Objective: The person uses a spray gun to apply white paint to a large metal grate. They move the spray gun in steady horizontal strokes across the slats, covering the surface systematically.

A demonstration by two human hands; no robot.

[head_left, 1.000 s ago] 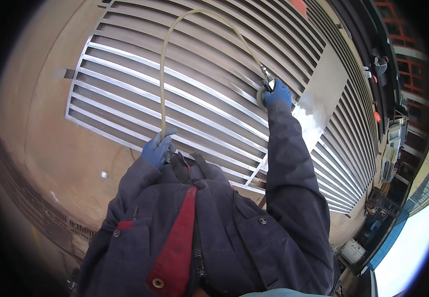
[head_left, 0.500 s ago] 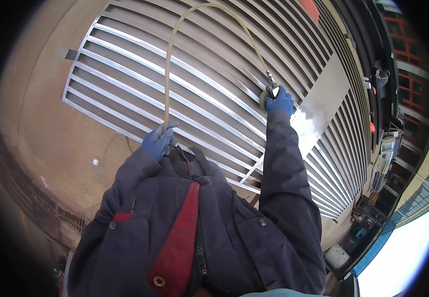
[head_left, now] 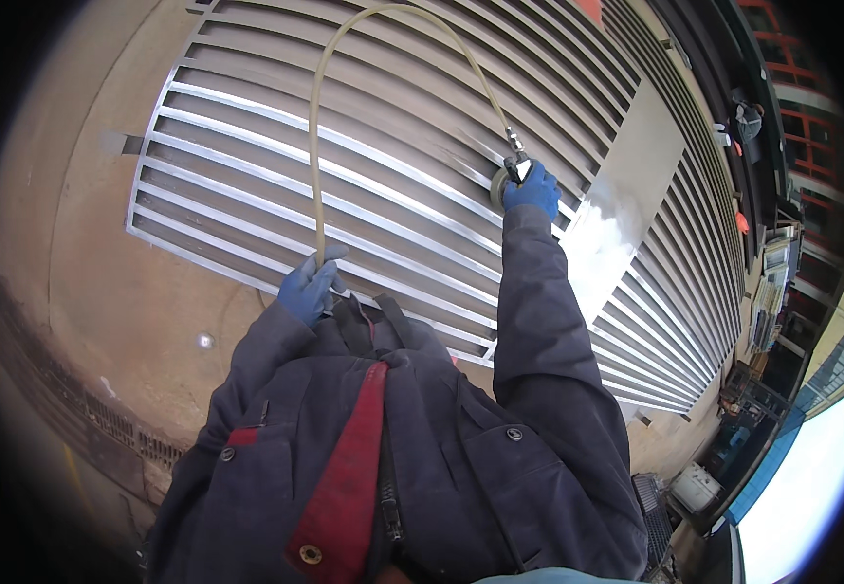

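My right hand (head_left: 535,192) in a blue glove is closed around a small air sander (head_left: 513,173) with a round disc. The disc lies against the slats of a large metal grille panel (head_left: 334,177), left of its wide flat plate (head_left: 639,146). From the sander's metal fitting a pale yellowish air hose (head_left: 314,146) arches up and back to my left hand (head_left: 307,285). That hand, also blue-gloved, grips the hose near my waist. Slats nearer me gleam bright and silvery; farther ones look dull brownish grey. Part of the plate shines too.
Brown concrete floor (head_left: 81,282) spreads to the left, with a drain grate (head_left: 120,420) along its edge. At the right are stacked materials (head_left: 772,287), a pale box-shaped object (head_left: 697,487) and red framing (head_left: 807,127). Another person (head_left: 748,122) appears at the far right.
The sander and my right hand have shifted slightly left in the picture. The hose arch has moved left a little with them. Both grips stay the same.
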